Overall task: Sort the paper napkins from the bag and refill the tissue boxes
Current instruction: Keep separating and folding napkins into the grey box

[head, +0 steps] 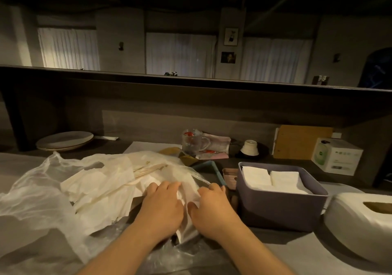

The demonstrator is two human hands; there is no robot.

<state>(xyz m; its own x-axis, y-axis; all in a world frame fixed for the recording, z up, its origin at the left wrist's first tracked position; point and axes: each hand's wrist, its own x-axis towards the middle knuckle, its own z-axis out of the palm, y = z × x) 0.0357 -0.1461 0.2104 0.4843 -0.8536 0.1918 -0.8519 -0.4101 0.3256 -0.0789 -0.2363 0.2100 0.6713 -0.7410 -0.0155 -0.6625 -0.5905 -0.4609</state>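
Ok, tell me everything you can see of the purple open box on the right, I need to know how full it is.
The purple box is a squarish open-topped tub with rounded corners, matte, plastic by its look, standing upright on the grey counter. Inside lie white folded napkins, two stacks side by side on a flatter layer, reaching near the rim. The right hand is just left of it, not touching. A white tissue-box lid sits against its right side; contact is unclear.
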